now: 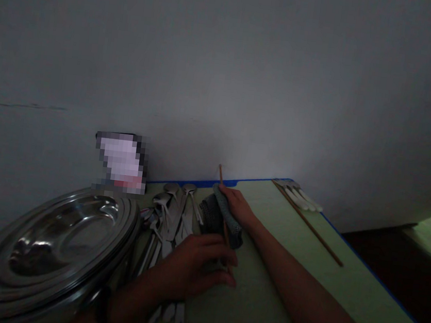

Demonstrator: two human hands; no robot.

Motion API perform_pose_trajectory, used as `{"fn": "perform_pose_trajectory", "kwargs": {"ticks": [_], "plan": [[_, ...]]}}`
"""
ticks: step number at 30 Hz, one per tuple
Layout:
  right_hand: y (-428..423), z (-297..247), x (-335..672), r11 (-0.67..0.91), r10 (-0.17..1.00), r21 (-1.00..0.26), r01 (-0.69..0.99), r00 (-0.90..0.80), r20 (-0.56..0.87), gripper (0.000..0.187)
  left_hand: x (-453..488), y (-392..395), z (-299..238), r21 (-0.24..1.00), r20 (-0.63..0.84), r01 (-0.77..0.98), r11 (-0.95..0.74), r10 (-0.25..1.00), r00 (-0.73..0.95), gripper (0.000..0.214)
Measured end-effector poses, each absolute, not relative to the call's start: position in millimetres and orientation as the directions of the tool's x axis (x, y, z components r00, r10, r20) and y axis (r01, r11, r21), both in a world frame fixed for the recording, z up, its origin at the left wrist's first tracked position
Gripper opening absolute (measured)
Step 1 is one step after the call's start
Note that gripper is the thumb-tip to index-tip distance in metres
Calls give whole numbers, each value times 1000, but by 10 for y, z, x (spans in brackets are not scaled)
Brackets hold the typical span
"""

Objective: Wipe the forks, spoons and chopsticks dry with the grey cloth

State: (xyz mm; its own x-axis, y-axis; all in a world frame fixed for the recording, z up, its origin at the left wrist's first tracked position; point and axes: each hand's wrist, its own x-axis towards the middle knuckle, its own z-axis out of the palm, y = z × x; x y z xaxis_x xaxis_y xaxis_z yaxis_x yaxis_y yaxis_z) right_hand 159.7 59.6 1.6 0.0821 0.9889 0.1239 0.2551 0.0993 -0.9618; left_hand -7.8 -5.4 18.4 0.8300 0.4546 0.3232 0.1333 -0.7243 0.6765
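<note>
A thin wooden chopstick slants up toward the wall, passing through a folded grey-green cloth. My right hand is closed around the cloth and the chopstick inside it. Nearer to me, my left hand curls its fingers and thumb about the chopstick's lower end, which they partly hide. Left of the cloth lies a loose pile of metal spoons and other cutlery, partly covered by my left forearm. Another wooden chopstick rests on the table's right side, beside several forks with white handles.
Stacked steel bowls or plates with wide rims stand at the left. Behind them a phone-like device, its screen blurred, leans on the grey wall. The pale green table has a blue edge and meets the wall at the back.
</note>
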Motion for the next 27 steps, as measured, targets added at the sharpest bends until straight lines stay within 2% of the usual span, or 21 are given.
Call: {"fn": "perform_pose_trajectory", "kwargs": {"ticks": [4,7,10,14,19,22,27], "plan": [[578,30,1596,111,992,-957,268,28,123,38,-94,-58,186,694,337,57,-717,395,855,24],[575,25,1592,98,992,-952,290,47,116,37,-94,-49,176,679,326,102,-727,424,845,25],[576,10,1593,92,990,-952,293,75,119,38,-102,-44,160,662,374,117,-740,462,804,24],[567,2,1607,72,996,-950,304,37,87,35,-120,-43,132,654,418,25,-756,389,821,28],[567,-9,1602,83,994,-951,297,40,99,36,-89,-22,101,652,341,153,-743,467,816,31],[571,-24,1590,88,992,-955,284,65,111,37,-79,-23,95,636,320,182,-750,471,822,32],[572,-21,1568,143,990,-968,207,-34,139,41,-110,-74,149,606,303,214,-766,471,828,23]]}}
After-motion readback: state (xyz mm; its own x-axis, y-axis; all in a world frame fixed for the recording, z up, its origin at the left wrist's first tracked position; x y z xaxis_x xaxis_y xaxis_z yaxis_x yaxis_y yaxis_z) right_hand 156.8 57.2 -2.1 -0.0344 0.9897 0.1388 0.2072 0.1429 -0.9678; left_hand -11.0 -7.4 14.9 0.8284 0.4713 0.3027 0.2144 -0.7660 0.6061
